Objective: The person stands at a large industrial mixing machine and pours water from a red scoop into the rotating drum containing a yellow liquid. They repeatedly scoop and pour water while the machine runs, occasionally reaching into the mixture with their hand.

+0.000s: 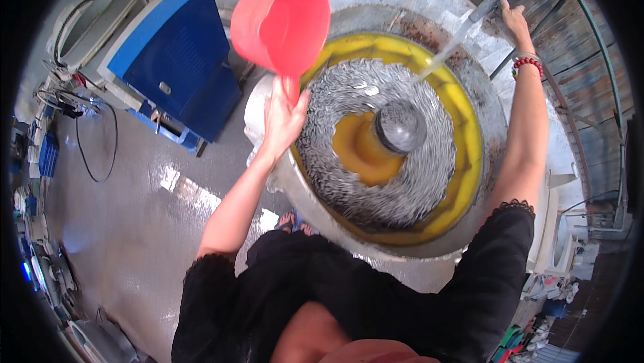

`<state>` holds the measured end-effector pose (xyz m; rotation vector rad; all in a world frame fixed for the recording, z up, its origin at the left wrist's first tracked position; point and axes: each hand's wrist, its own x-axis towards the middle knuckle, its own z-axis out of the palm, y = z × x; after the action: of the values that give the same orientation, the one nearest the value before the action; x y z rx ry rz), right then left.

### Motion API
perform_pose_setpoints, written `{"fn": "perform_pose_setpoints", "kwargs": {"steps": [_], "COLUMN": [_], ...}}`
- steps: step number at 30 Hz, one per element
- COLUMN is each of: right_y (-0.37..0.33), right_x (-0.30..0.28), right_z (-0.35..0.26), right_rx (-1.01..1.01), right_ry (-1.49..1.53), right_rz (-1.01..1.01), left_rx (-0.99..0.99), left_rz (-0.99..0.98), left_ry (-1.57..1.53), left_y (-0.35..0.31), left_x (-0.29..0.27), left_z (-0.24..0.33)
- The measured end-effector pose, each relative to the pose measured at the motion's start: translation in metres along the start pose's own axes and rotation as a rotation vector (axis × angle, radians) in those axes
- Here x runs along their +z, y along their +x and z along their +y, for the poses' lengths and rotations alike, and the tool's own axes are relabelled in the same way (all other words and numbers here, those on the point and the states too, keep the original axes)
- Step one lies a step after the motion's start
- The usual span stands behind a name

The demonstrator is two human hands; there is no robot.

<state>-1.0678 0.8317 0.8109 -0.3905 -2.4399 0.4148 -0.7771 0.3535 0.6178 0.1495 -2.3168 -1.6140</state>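
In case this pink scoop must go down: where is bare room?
The widest open patch looks to be the wet floor, bordered by the blue machine, the left forearm and clutter at far left. It's crowded inside the tub, with its ring of silvery pieces, and by the right hand, close to the pipe.

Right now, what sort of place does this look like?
Probably an industrial workshop: a round yellow-lined tub full of small silvery pieces, a grey pipe pouring water into it, and a blue box-shaped machine nearby.
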Motion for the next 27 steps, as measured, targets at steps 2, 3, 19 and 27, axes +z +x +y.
{"fn": "perform_pose_setpoints", "kwargs": {"steps": [2,3,19,27], "right_y": [-0.038,-0.063,-0.45,-0.481], "right_x": [-0.025,-0.042,-0.158,-0.138], "right_z": [0.004,0.003,0.179,0.16], "right_rx": [-0.156,-0.238,0.108,0.149], "right_ry": [-0.516,-0.769,0.136,-0.28], "right_rz": [-0.251,-0.376,-0.8,-0.499], "left_rx": [0.041,0.047,0.166,0.293], "left_rz": [0.034,0.044,-0.017,0.106], "left_ry": [0.023,0.017,0.213,0.218], "left_y": [-0.001,0.0,-0.002,0.004], "left_x": [0.0,0.001,0.003,0.01], "left_z": [-0.004,-0.008,-0.006,-0.027]}}
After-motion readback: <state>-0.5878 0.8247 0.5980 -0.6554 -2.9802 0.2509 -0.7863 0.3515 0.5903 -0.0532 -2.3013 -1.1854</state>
